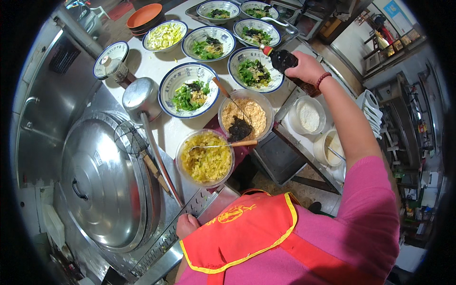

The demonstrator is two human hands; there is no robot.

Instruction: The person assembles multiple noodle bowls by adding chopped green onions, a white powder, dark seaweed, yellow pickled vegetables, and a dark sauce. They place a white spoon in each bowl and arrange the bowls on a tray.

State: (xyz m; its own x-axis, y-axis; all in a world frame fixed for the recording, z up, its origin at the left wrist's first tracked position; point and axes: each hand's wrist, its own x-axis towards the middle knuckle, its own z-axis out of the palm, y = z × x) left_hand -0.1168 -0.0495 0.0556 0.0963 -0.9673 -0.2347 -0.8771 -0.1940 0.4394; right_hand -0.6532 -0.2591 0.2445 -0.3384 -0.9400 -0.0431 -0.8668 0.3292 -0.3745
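Observation:
My right hand (pixel 308 70) is wrapped round a dark sauce bottle (pixel 284 61) with a red and yellow neck. The bottle is tilted, its mouth above a patterned bowl (pixel 233 65) of chopped greens, dark shreds and pale bits. Whether liquid is running out, I cannot tell. My left hand (pixel 186 225) is curled low by the metal counter edge, close to the apron; its grip is partly hidden. In front of me stand a tub of yellow-green chopped pickles (pixel 207 164) and a tub of orange-tan flakes (pixel 246 110) with a dark clump, each with a wooden-handled spoon.
Several similar bowls (pixel 209 43) crowd the white table. A lidded steel pot (pixel 107 183) fills the left, beside a long-handled ladle (pixel 142 99) and a wire strainer (pixel 130 137). Tubs of white powder (pixel 308 116) stand at right. Brown bowls (pixel 145 18) are stacked at the back.

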